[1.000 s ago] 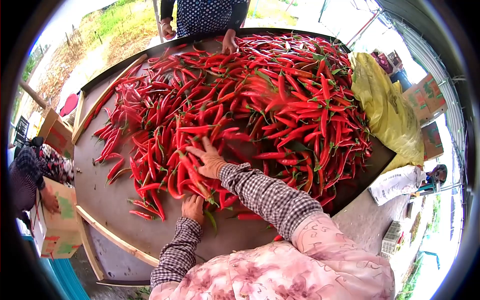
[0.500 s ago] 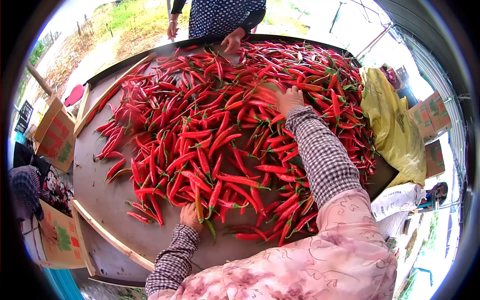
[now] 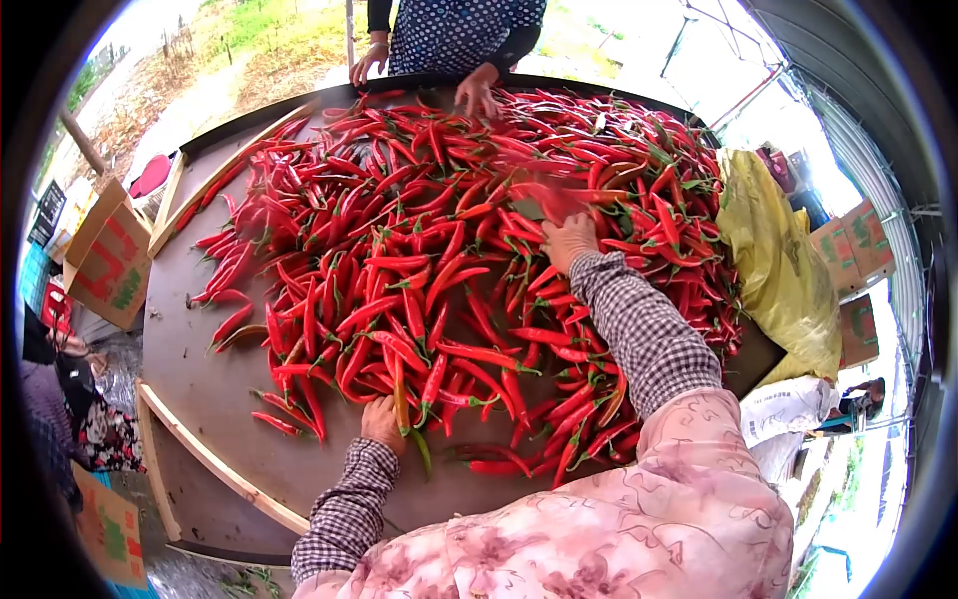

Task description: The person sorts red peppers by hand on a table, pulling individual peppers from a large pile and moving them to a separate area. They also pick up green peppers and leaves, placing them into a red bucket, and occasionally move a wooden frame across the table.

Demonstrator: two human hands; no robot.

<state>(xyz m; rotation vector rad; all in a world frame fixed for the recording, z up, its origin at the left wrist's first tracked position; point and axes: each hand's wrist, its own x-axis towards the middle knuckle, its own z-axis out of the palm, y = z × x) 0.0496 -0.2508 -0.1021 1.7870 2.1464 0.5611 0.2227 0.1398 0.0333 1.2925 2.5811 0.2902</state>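
Note:
A wide heap of red chili peppers (image 3: 349, 225) covers much of the brown table (image 3: 215, 399). My left hand (image 3: 381, 425) rests at the heap's near edge, fingers curled; what they hold, if anything, is hidden. Beside it lie an orange-brown chili pepper (image 3: 401, 397) and a green chili pepper (image 3: 423, 454). My right hand (image 3: 571, 243) reaches into the upper right of the heap, its fingers closed on a red chili pepper (image 3: 554, 200) smeared by motion. Close to those fingers is a green leaf (image 3: 528, 209).
Across the table, a co-worker in a dotted apron (image 3: 449, 38) has one hand (image 3: 478, 92) over the peppers. Wooden strips (image 3: 225, 461) edge the left side. A yellow sack (image 3: 783, 265) lies against the right edge. Cardboard boxes (image 3: 108, 255) stand at the left.
My right hand has shifted slightly down and left among the peppers. My left hand stays in place. The co-worker's hand has moved a little to the right and its fingers now point down.

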